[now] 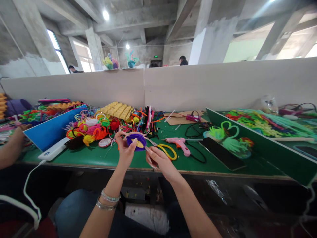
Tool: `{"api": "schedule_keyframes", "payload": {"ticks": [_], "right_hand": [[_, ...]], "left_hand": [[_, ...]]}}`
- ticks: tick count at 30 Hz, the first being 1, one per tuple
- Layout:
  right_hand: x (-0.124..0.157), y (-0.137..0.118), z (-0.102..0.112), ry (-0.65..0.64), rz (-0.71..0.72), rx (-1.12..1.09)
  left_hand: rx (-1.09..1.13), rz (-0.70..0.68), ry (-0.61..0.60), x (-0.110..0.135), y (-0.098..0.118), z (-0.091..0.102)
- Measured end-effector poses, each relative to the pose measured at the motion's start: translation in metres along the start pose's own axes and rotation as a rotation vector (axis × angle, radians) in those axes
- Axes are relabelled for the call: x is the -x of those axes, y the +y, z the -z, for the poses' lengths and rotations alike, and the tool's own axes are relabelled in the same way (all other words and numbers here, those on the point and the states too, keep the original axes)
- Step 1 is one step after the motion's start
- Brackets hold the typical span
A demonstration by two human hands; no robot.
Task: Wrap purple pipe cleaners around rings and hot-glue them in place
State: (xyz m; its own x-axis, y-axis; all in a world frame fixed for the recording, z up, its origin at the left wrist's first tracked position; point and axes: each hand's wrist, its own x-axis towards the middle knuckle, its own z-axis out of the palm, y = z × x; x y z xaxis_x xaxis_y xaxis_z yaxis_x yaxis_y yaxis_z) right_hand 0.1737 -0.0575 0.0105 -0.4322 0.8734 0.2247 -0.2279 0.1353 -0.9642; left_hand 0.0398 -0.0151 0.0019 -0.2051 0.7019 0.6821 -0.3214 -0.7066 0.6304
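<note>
Purple coiled ring piece [130, 140] with a yellow centre: held up over the near part of the green table [104, 161], in front of the wearer. Face is tilted toward the head camera, presumably so the centre can be seen.

Left hand [126, 150]: pinched around the piece, thumb across the front face, other fingers largely hidden behind. Appears to be the steadying grip.

Right hand [158, 161]: half-curled, thumb and index close together at the piece's right edge. Contact, and anything inside the curl, cannot be told.

Layout: yellow-handled scissors [173, 155] and pink glue gun [181, 142] lie just beyond the right hand, probably for quick reach. Glue gun's nozzle faces left; a clear stick extends from its rear. Heap of bright pipe-cleaner pieces [92, 130] sits left. Blue board [55, 127] and green board [260, 145] flank the space, apparently as dividers.
</note>
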Motion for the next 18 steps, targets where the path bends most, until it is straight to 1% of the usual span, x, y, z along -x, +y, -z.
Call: {"api": "schedule_keyframes", "payload": {"ticks": [3,6,10,14,16,18], "right_hand": [[0.001,0.001,-0.002,-0.014,0.043,0.046],[0.002,0.002,-0.002,-0.027,0.071,0.076],[0.003,0.0,0.003,-0.013,0.077,0.143],[0.004,-0.001,0.013,-0.015,0.068,0.195],[0.004,-0.002,0.019,-0.012,0.06,0.227],[0.005,-0.002,0.024,-0.012,0.052,0.26]], "left_hand": [[0.083,0.001,-0.113,-0.004,0.001,0.006],[0.096,0.007,-0.216,-0.008,0.004,0.01],[-0.012,0.045,-0.318,-0.011,0.012,0.014],[-0.179,0.152,-0.406,-0.009,0.017,0.014],[-0.227,0.208,-0.444,-0.007,0.017,0.014],[-0.268,0.232,-0.478,-0.005,0.018,0.013]]}}
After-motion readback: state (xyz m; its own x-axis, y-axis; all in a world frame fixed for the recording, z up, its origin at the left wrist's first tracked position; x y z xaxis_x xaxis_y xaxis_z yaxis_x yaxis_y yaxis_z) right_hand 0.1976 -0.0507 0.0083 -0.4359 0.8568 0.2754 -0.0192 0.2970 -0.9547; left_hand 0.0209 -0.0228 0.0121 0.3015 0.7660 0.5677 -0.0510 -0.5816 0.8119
